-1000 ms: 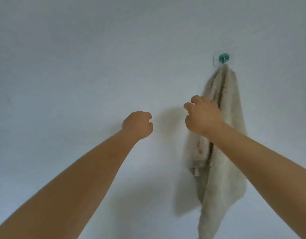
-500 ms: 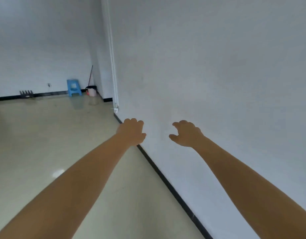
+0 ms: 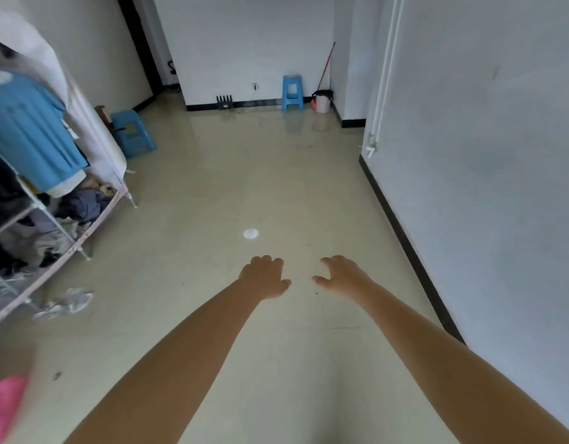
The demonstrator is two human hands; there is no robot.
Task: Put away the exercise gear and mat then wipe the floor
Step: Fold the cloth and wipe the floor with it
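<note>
Both arms out over a glossy beige floor (image 3: 276,174), left hand (image 3: 265,278) and right hand (image 3: 341,275) loosely curled, holding nothing, clothes rack (image 3: 52,219) at left, blue stool (image 3: 292,92) and pink bucket (image 3: 322,102) by far wall, no readable writing.

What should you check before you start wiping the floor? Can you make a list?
1. Left hand free: ok, it holds nothing.
2. Right hand free: ok, fingers loosely spread, nothing in it.
3. Cloth ready for wiping: not ok, neither hand has one.
4. Mat and exercise gear off the floor: cannot tell, none shows in this view, but not all the room shows.
5. Floor free of loose things: not ok, a crumpled grey cloth lies beside the clothes rack.
6. Way ahead open: ok, the middle is bare up to the blue stool and bucket at the far wall.
</note>
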